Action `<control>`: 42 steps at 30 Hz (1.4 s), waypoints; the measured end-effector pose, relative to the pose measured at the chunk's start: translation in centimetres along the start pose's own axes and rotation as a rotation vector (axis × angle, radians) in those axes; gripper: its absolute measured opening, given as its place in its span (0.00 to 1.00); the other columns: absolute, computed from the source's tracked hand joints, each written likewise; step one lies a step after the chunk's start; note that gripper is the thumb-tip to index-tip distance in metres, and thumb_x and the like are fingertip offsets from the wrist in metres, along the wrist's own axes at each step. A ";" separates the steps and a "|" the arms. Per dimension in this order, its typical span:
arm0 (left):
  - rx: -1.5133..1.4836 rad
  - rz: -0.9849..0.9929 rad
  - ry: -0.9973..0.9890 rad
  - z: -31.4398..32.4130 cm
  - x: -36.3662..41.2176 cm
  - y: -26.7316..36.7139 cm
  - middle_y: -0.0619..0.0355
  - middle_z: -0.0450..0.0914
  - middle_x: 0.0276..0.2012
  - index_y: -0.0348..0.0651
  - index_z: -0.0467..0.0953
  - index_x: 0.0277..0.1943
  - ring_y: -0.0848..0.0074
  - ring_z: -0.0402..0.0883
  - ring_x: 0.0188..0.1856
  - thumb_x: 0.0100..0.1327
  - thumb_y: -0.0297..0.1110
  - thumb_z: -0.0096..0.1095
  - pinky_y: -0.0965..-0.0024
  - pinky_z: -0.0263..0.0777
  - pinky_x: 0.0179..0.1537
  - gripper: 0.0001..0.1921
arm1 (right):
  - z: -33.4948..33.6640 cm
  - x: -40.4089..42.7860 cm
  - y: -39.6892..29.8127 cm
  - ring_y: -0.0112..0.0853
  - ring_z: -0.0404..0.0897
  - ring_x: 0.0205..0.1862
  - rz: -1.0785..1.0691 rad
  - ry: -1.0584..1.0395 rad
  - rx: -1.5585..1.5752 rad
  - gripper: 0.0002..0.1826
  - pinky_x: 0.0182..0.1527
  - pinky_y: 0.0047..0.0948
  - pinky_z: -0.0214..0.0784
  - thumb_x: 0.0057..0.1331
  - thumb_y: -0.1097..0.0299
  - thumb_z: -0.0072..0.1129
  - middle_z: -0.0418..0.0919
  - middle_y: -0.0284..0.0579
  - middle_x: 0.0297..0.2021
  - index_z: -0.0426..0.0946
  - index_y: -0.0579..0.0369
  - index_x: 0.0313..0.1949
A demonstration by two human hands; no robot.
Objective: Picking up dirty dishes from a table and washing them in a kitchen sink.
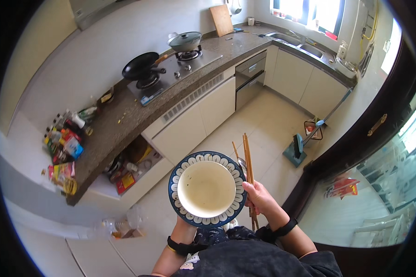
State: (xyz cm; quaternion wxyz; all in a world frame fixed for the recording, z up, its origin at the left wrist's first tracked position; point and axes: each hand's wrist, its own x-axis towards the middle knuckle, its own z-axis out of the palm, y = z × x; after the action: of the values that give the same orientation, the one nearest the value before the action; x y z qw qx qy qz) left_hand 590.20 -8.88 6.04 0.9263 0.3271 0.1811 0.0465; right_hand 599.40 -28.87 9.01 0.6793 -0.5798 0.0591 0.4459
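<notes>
A white bowl (206, 187) with a pale inside and a few dark specks rests on a blue plate (173, 173) with a white petal pattern on its rim. Both are held level in front of my body. My left hand (186, 222) supports the plate from below at the near left, its fingers hidden underneath. My right hand (260, 198) grips the plate's right edge with the thumb near the rim. The same hand clasps several wooden chopsticks (248, 159), which point upward, and a metal spoon (242, 162) shows beside them.
A stone counter (225, 52) runs to a double sink (287, 38). A black wok (138, 65) and a lidded pan (185, 41) sit on the gas stove. Bottles and packets (67, 138) crowd the left end. A broom and dustpan (296, 152) stand near the glass door (374, 204) on the right.
</notes>
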 end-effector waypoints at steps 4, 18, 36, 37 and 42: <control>-0.001 -0.048 -0.047 1.8 10.2 -0.2 0.52 0.64 0.54 0.40 0.56 0.57 0.70 0.66 0.54 0.65 0.42 0.35 0.67 0.66 0.52 0.21 | -4.4 6.0 -3.5 0.18 0.56 0.06 0.005 0.109 0.014 0.33 0.05 0.17 0.47 0.58 0.48 0.47 0.61 0.35 0.09 0.53 0.51 0.57; 0.002 -0.259 -0.256 13.1 45.4 -3.7 0.54 0.63 0.55 0.40 0.55 0.58 0.72 0.66 0.54 0.65 0.42 0.35 0.70 0.65 0.52 0.22 | -20.8 25.8 -20.1 0.18 0.58 0.05 -0.188 0.402 0.204 0.26 0.04 0.15 0.49 0.56 0.44 0.47 0.62 0.34 0.08 0.65 0.57 0.37; 0.025 -0.241 -0.212 26.9 86.8 -13.8 0.53 0.62 0.56 0.41 0.54 0.59 0.71 0.66 0.54 0.66 0.40 0.34 0.68 0.65 0.52 0.21 | -51.8 54.4 -44.9 0.17 0.57 0.05 -0.129 0.282 0.038 0.22 0.03 0.17 0.47 0.58 0.47 0.47 0.60 0.33 0.08 0.64 0.53 0.38; 0.025 -0.237 -0.191 27.3 89.0 -14.1 0.53 0.62 0.55 0.41 0.54 0.59 0.71 0.66 0.54 0.65 0.40 0.34 0.68 0.65 0.52 0.21 | -53.1 56.2 -46.1 0.17 0.57 0.05 -0.120 0.271 0.035 0.22 0.03 0.17 0.47 0.58 0.47 0.47 0.60 0.33 0.08 0.64 0.53 0.38; -0.005 -0.286 -0.196 29.4 100.6 -14.2 0.54 0.63 0.55 0.41 0.54 0.59 0.72 0.66 0.54 0.65 0.37 0.37 0.70 0.64 0.52 0.20 | -58.7 65.6 -52.2 0.16 0.58 0.08 -0.180 0.232 0.078 0.20 0.07 0.15 0.49 0.59 0.49 0.47 0.59 0.31 0.08 0.65 0.54 0.36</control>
State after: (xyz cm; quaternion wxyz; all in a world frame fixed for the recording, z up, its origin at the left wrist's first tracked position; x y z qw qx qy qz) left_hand 694.02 -16.74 -12.33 0.9375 0.2988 0.1342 -0.1174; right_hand 699.31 -39.28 -10.62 0.7270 -0.6038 0.1023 0.3105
